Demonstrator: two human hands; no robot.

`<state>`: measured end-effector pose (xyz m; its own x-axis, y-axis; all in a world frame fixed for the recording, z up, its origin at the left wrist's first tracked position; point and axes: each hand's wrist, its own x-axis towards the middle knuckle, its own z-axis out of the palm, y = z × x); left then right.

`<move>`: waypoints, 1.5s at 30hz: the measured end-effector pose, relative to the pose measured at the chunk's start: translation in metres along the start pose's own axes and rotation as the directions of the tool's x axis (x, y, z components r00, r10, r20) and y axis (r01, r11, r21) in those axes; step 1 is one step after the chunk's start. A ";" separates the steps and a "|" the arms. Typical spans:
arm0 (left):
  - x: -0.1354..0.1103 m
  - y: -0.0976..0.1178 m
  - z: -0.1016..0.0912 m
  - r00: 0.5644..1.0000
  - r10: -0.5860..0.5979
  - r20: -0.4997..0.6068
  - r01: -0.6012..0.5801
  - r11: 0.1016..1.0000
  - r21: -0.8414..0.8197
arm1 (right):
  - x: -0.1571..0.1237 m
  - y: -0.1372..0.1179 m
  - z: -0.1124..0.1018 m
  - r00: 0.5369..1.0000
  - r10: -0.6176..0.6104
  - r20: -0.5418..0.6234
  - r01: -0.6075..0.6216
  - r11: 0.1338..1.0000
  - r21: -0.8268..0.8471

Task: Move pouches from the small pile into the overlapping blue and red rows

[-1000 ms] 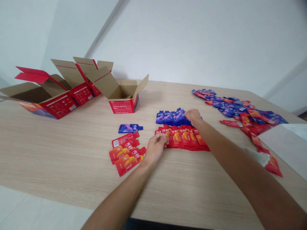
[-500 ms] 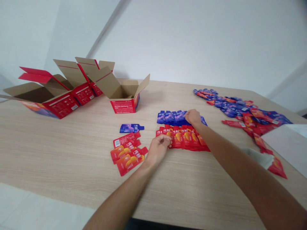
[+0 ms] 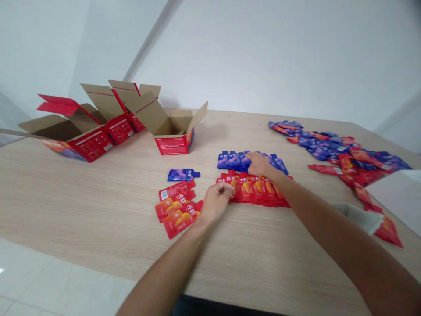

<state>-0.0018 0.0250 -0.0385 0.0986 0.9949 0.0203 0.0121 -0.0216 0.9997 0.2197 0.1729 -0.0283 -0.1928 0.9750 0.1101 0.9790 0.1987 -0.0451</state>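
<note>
One curled left hand point(image 3: 217, 201) met the red pouches point(image 3: 258, 188) at their nine-o'clock end, perhaps steadying them. Toward twelve, the right hand point(image 3: 259, 165) overlay the blue pouches point(image 3: 233, 161), seemingly aligning them; neither hand's pinch was clear. At eleven, an open carton point(image 3: 173, 145) stood accessible.

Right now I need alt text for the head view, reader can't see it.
A person's right hand is over a row of blue pouches and their left hand is at the left end of a row of red pouches on a table. Open red boxes stand at the back left; a mixed red-and-blue heap of pouches lies to the right.
</note>
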 end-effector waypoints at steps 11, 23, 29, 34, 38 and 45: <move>0.000 0.004 -0.002 1.000 0.018 0.004 -0.019 0.996 0.092 | -0.011 0.006 0.004 0.994 -0.068 0.084 0.072 0.996 -0.049; 0.007 0.004 -0.012 0.992 0.127 0.002 -0.109 0.851 0.513 | -0.021 -0.016 -0.008 0.999 -0.054 -0.006 0.053 0.998 -0.026; 0.046 0.009 -0.056 0.992 0.109 -0.062 0.019 0.360 0.933 | -0.062 -0.056 -0.011 0.975 -0.142 -0.171 0.176 0.962 0.207; 0.068 -0.001 -0.094 0.984 0.102 -0.147 0.124 0.209 0.970 | -0.104 -0.097 -0.002 0.937 -0.198 -0.287 0.305 0.866 0.397; 0.071 -0.010 -0.107 0.974 0.116 -0.194 0.181 0.109 0.977 | -0.127 -0.116 0.006 0.904 -0.188 -0.384 0.373 0.786 0.493; 0.076 -0.009 -0.108 0.968 0.133 -0.213 0.212 0.022 0.977 | -0.147 -0.114 0.016 0.892 -0.115 -0.438 0.373 0.736 0.565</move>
<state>-0.1019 0.1113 -0.0446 -0.1149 0.9811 0.1557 0.9934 0.1143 0.0127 0.1352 0.0084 -0.0548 -0.2562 0.8030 0.5381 0.6116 0.5657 -0.5530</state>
